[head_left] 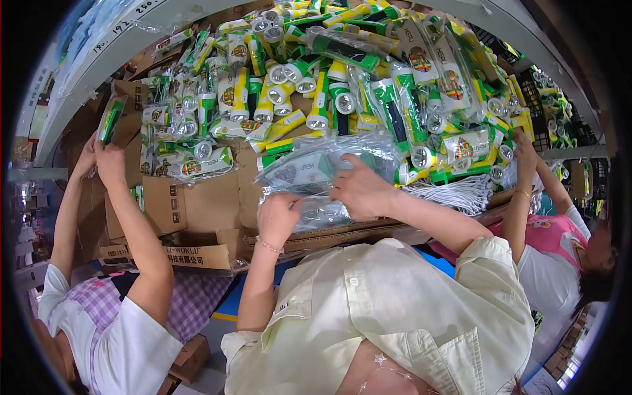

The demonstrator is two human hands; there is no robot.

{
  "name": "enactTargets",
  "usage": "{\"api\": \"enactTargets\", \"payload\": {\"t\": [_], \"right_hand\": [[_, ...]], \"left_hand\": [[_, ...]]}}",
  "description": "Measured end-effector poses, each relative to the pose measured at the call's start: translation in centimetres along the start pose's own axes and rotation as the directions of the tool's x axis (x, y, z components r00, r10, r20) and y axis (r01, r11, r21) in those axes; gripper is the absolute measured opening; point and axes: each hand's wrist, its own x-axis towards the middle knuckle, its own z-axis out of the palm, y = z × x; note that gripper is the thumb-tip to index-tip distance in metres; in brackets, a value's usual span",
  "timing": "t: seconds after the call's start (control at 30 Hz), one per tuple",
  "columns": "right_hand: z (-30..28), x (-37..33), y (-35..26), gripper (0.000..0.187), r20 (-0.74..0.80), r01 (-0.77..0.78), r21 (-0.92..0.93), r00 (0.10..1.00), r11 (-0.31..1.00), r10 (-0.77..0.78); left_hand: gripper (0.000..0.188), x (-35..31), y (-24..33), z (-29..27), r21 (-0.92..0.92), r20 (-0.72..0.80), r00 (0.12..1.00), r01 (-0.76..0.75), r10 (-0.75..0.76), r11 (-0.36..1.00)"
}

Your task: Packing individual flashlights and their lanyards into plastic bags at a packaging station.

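Observation:
A stack of clear printed plastic bags (378, 148) lies in front of me at the near edge of the pile. My left hand (279, 217) is closed, thumb and fingers pinching the near edge of a plastic bag. Across from it, my right hand (361, 189) rests over the stack with bent fingers closed on the same bag's edge. Behind the bags spreads a heap of green, yellow and white flashlights (317, 105), many of them in clear bags. Whether anything sits inside the bag between my hands cannot be made out.
Bundled white cords (454, 194) lie right of the bags. Open cardboard (210, 204) lines the table at left. One co-worker's hands (105, 158) hold a bagged green flashlight (112, 118); another co-worker's hand (525, 151) is at the pile's right. A metal frame (85, 72) curves around.

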Motion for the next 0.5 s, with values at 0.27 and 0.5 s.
{"api": "enactTargets", "payload": {"t": [0.27,0.5], "right_hand": [[1.8,4.3,12.3,0.013,-0.126,-0.082,0.782,0.95,0.618,0.284],[6.1,11.5,18.5,0.043,-0.242,-0.057,-0.216,0.97,0.975,0.003]], "left_hand": [[0.019,-0.1,-4.9,-1.1,0.084,-0.204,0.953,0.246,-0.225,0.966],[0.023,0.6,-3.6,-0.2,-0.23,-0.045,0.978,0.186,-0.202,0.955]]}}
